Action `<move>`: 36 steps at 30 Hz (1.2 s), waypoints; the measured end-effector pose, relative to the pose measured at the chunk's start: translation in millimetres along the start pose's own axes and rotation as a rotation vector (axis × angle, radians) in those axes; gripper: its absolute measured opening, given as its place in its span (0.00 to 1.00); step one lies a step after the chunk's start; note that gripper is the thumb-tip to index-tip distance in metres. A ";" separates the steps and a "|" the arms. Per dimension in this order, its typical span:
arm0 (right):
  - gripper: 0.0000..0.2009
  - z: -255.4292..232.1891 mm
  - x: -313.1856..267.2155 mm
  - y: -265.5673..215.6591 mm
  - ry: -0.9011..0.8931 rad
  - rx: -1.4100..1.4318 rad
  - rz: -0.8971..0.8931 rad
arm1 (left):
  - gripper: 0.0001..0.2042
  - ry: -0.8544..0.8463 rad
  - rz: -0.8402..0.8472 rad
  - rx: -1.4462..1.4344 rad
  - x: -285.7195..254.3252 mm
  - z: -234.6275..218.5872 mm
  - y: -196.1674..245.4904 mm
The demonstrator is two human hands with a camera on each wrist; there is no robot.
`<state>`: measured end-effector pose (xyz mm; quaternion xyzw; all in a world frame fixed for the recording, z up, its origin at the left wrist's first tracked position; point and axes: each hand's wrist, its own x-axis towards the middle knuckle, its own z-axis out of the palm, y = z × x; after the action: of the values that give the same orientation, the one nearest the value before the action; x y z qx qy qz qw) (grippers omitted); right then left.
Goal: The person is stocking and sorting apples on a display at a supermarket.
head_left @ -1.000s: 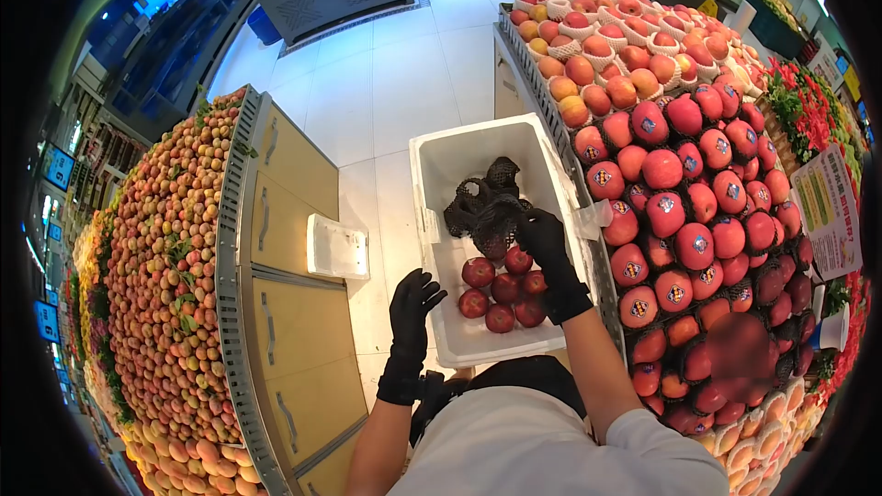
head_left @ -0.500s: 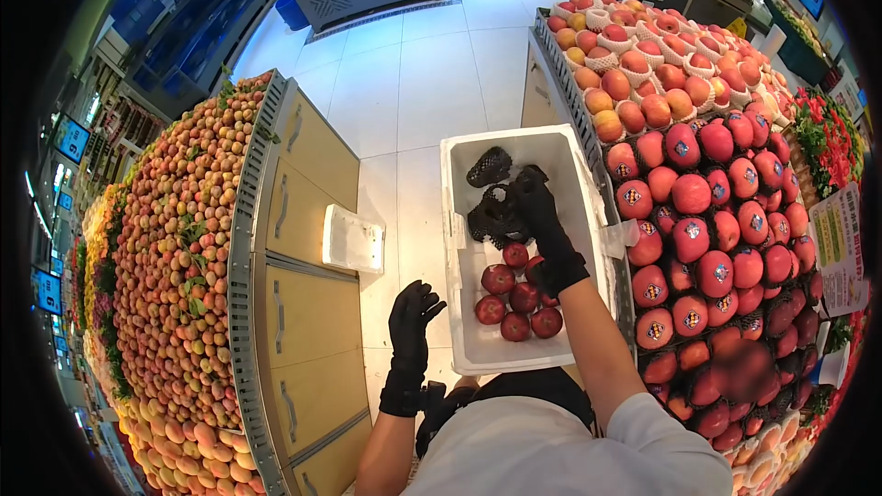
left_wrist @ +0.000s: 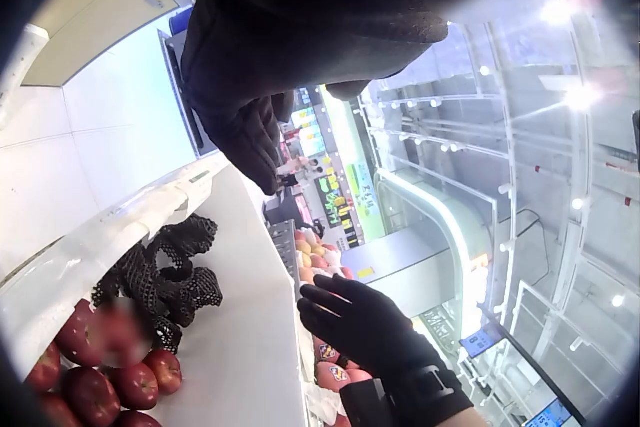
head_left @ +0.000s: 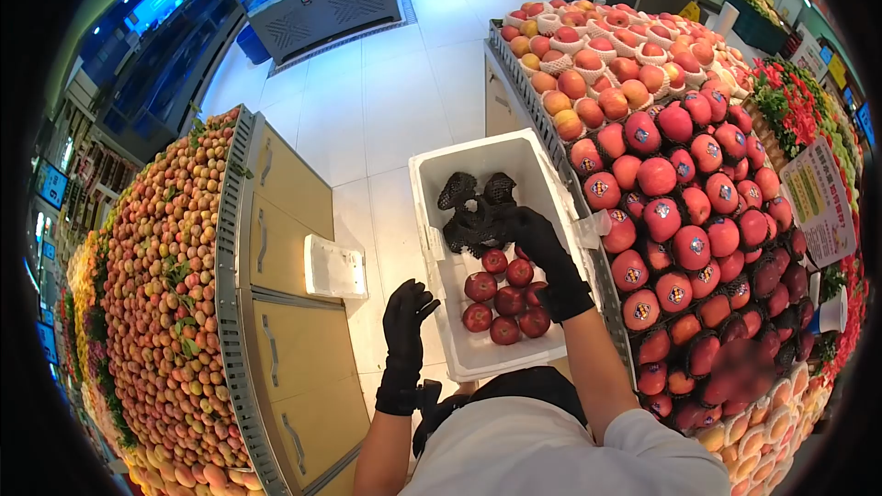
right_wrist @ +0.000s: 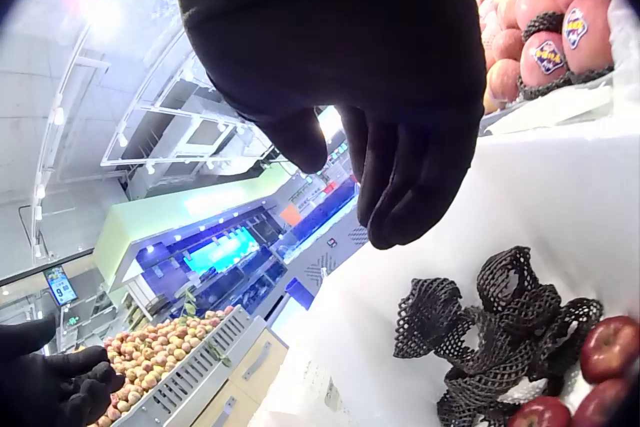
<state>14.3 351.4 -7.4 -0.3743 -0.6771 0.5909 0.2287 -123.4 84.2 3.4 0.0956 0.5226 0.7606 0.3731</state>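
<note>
Both empty | right hand: fingers loosely extended, near black nets | left hand: loosely curled, beside box

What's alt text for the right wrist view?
A black-gloved right hand hangs, holding nothing, over a white box containing black mesh sleeves and red fruit. The left hand, also black-gloved, shows at lower left.

black gloves on both hands, black wrist straps, pale short-sleeved shirt.

Pale tiled floor, beige drawers, ceiling lights, perhaps blurred shelving
</note>
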 end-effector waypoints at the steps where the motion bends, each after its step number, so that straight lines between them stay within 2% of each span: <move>1: 0.17 -3.5 -8.6 -2.7 -0.017 0.008 0.008 | 0.18 -0.013 0.000 -0.003 0.9 1.0 0.7; 2: 0.16 -6.9 -11.9 5.6 0.007 -0.071 0.008 | 0.18 -0.023 -0.001 -0.002 1.7 1.3 1.2; 5: 0.15 -16.9 -32.8 9.3 -0.074 0.035 0.000 | 0.17 -0.060 -0.001 -0.004 5.3 0.3 1.5; 6: 0.14 -17.6 -40.6 14.5 -0.009 -0.055 -0.048 | 0.17 -0.075 0.000 -0.008 6.8 -0.9 0.9; 8: 0.14 -19.3 -54.6 23.7 0.043 -0.063 -0.039 | 0.17 -0.095 -0.004 -0.007 9.7 -3.6 0.3; 14: 0.17 -27.2 -103.4 12.7 0.155 -0.138 -0.055 | 0.16 -0.182 0.024 0.000 7.7 -8.0 8.0; 17: 0.17 -26.2 -135.9 -11.6 0.247 -0.172 0.018 | 0.14 -0.219 0.035 -0.001 8.2 -14.4 6.9; 21: 0.17 -29.1 -166.3 9.2 0.335 -0.183 0.014 | 0.11 -0.257 0.035 -0.028 7.2 -22.5 0.9; 26: 0.16 -31.3 -207.2 12.8 0.408 -0.163 0.058 | 0.08 -0.320 -0.001 0.014 5.1 -27.4 1.8; 31: 0.16 -41.2 -243.9 -2.1 0.476 -0.167 0.098 | 0.03 -0.335 -0.033 0.004 14.9 -16.3 1.9; 32: 0.17 -46.7 -248.1 12.9 0.496 -0.220 0.014 | 0.04 -0.354 -0.032 0.017 13.8 -12.0 0.7; 35: 0.17 -58.1 -267.6 17.8 0.542 -0.177 0.034 | 0.08 -0.419 -0.051 0.076 6.8 6.6 2.5; 36: 0.17 -62.8 -275.6 14.2 0.549 -0.180 0.096 | 0.10 -0.441 -0.062 0.101 4.8 12.6 0.5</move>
<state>234.5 177.1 27.7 -0.5706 -0.6212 0.4153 0.3408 -120.2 96.5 8.2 0.2620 0.4688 0.6823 0.4960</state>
